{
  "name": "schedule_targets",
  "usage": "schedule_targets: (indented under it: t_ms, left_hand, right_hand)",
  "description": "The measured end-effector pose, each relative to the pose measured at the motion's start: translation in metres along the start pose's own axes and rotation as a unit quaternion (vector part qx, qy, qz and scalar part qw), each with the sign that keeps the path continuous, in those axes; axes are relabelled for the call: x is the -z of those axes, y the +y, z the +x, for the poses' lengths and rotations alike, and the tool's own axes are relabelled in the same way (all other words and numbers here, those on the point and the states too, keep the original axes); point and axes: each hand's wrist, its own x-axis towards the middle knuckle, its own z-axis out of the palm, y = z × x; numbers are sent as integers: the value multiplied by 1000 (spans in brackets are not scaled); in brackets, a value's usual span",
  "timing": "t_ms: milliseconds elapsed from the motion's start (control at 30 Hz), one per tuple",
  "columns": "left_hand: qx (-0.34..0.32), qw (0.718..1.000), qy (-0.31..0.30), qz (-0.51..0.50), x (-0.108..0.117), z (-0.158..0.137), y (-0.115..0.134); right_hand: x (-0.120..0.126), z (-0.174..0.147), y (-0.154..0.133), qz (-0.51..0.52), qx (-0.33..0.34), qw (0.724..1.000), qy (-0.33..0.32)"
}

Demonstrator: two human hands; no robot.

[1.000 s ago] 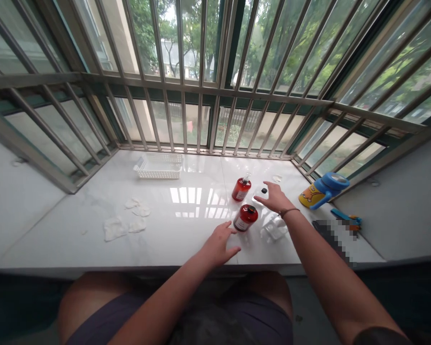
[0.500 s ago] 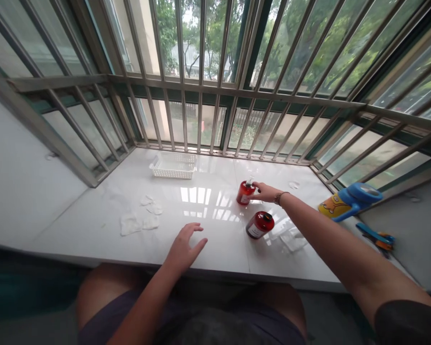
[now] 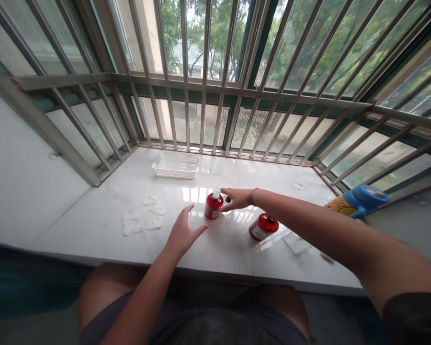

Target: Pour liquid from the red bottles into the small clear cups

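A red bottle [image 3: 212,211] with a clear-white top and a pale label stands near the middle of the white countertop. The thumb and fingers of my right hand [image 3: 235,199] are closed on its right side. A small black piece [image 3: 229,199] shows by the same fingers; its kind I cannot make out. To the left of that bottle, my left hand [image 3: 182,232] is open, thumb and fingers apart, holding nothing. A second red bottle [image 3: 263,227] with a black top stands to the right, partly behind my right forearm.
A white plastic basket [image 3: 175,167] sits at the back by the barred window. Crumpled white wipes [image 3: 132,224] lie at left. On the right are a clear plastic piece [image 3: 297,243] and a blue and yellow cup [image 3: 362,199], partly hidden by my arm.
My right hand has brought the clear-topped red bottle leftward, toward my left hand. My left hand has risen slightly and stays open. The second bottle stays standing.
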Motion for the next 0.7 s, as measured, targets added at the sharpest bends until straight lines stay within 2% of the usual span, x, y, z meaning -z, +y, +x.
schedule_targets:
  t_ms: [133, 267, 400, 533, 700]
  left_hand:
    - [-4, 1000, -11, -24, -11, 14, 1]
    - [-11, 998, -27, -58, -24, 31, 5]
    - [21, 995, -40, -89, -34, 43, 9]
    - [23, 994, -50, -90, -37, 39, 8]
    - [12, 995, -65, -79, -25, 13, 2]
  right_hand:
    - [-11, -32, 0, -54, -17, 997, 43]
    - [-24, -81, 28, -102, -83, 990, 42]
    - [-31, -113, 54, -108, -124, 986, 20]
    - [-26, -114, 71, -113, -138, 983, 47]
    - [-3, -94, 78, -140, -147, 971, 124]
